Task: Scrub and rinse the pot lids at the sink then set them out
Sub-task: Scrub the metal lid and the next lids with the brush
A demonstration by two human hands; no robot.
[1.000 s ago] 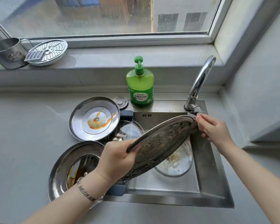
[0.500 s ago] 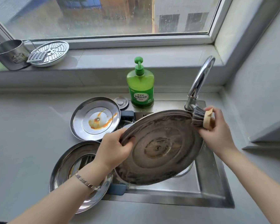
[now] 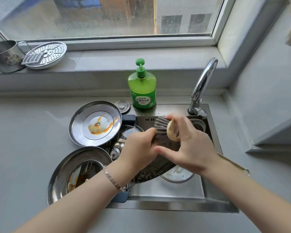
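Over the steel sink (image 3: pixel 208 204) my left hand (image 3: pixel 138 148) grips the left rim of a large soapy steel pot lid (image 3: pixel 153 170), tilted on edge. My right hand (image 3: pixel 190 148) holds a scrubbing brush (image 3: pixel 165 127) with grey bristles and a pale wooden head, its bristles against the lid's upper edge. Two more steel lids lie upside down at the sink's left: one with orange sauce stains (image 3: pixel 95 123) and a bigger one (image 3: pixel 77 172) nearer me. A glass lid (image 3: pixel 178 175) rests in the basin under the held lid.
A green dish soap bottle (image 3: pixel 142 88) stands behind the sink, beside the faucet (image 3: pixel 203 83). A small sink strainer plug (image 3: pixel 122 105) lies next to it. A steel mug (image 3: pixel 3 55), a steamer plate (image 3: pixel 49 53) and a small grater sit on the windowsill.
The held lid has tipped from face-up toward me back to edge-on. My right hand with the brush has moved left from the lid's right rim onto its upper edge.
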